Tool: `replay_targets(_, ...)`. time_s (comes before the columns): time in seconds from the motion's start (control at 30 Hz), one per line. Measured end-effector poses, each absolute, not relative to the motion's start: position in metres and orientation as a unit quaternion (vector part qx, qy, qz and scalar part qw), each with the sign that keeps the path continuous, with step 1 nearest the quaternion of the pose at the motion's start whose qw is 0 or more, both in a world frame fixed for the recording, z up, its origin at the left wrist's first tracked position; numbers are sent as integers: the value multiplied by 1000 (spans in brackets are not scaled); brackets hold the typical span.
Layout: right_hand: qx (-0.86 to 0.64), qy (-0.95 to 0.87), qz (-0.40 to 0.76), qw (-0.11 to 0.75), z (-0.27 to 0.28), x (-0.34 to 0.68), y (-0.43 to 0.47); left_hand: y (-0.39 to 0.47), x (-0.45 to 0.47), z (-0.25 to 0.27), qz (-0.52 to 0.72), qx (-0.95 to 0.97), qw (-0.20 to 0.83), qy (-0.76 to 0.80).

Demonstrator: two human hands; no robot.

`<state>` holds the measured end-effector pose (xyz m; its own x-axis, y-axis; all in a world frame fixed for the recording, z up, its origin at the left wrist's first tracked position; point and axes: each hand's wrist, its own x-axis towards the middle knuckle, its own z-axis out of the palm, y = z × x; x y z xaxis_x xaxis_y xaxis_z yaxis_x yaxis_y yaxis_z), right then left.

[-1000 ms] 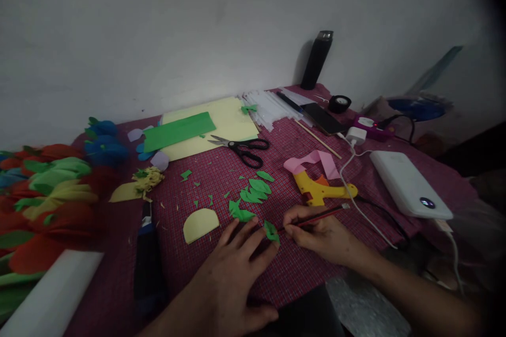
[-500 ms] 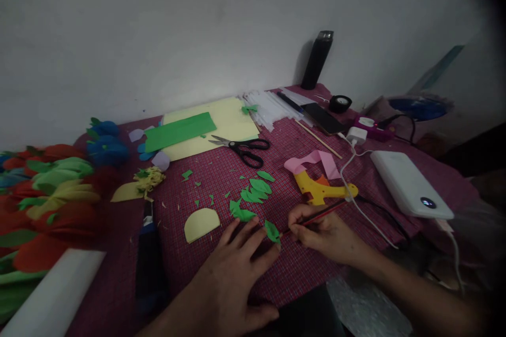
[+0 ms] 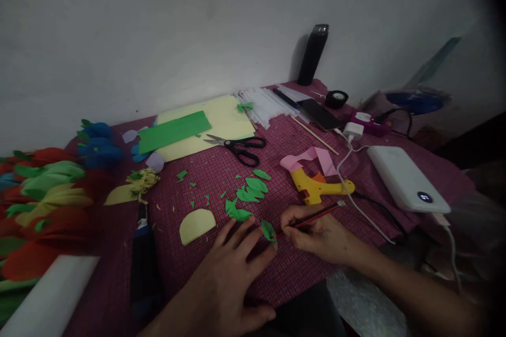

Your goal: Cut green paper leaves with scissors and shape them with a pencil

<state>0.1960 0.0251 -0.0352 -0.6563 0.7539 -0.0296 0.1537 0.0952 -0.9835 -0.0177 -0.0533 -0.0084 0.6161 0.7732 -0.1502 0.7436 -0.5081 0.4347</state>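
Note:
My left hand (image 3: 233, 268) lies with spread fingers on the checked tablecloth (image 3: 296, 274), its fingertips touching the edges of green paper pieces. One single green paper leaf (image 3: 268, 230) sits at its index fingertip. My right hand (image 3: 312, 234) is closed around a red and black pencil (image 3: 319, 214), whose tip points at that leaf. Just beyond my left fingers lie a folded green scrap (image 3: 238, 211) and several cut green leaves (image 3: 253, 189). A pale yellow half-round paper (image 3: 197, 225) rests to the left of them.
Black-handled scissors (image 3: 241, 148) lie partly on yellow sheets (image 3: 221, 110) beside a green strip (image 3: 176, 131). A yellow glue gun (image 3: 316, 187), pink ribbon (image 3: 312, 156) and white power bank (image 3: 407, 179) are on the right. Paper flowers (image 3: 51, 189) crowd the left; a black flask (image 3: 313, 55) stands behind.
The view has shifted slightly, so everything sits a little further left. My right hand has tilted a bit, and more of the pencil's upper end shows. My left hand keeps its spread pose.

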Motion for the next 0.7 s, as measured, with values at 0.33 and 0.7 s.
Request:
replay_targets(0.33,-363,-625,540,432,-41,214,24,-55,-19,-12,28,880,200,429)
replay_targets(0.7,-376,-653,474,456,-45,203,30,-49,-45,-3,219,859,-25,461)
